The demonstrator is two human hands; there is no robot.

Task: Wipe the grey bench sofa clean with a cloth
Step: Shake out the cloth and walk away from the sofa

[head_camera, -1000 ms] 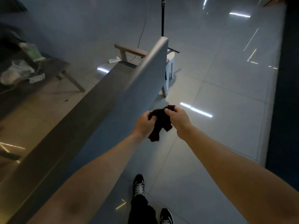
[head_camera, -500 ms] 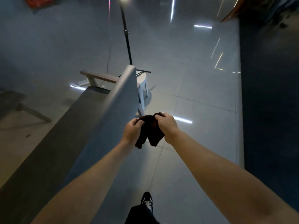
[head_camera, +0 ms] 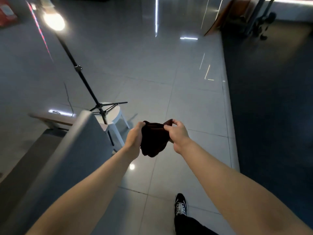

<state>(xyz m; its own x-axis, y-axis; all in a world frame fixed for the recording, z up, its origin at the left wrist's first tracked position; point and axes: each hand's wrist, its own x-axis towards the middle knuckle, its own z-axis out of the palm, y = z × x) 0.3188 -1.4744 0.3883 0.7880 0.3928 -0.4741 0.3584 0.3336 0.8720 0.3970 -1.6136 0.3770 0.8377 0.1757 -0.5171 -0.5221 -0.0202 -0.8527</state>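
A dark cloth (head_camera: 153, 139) hangs bunched between both hands, in the air over the tiled floor. My left hand (head_camera: 134, 136) grips its left edge and my right hand (head_camera: 177, 133) pinches its upper right corner. The grey bench sofa (head_camera: 81, 150) runs along the left, seen from behind its backrest. Its seat (head_camera: 25, 165) shows on the far side. Both hands are to the right of the backrest and do not touch it.
A black light stand (head_camera: 81, 73) with tripod legs rises over a white stool (head_camera: 115, 114) at the sofa's far end. A wooden armrest (head_camera: 50, 118) sits beyond the seat. Dark carpet (head_camera: 271, 116) borders the tiles on the right. My shoe (head_camera: 180, 205) is on the floor below.
The view has swung right and up, so less of the sofa shows. My hands have drawn apart and spread the cloth wider between them.
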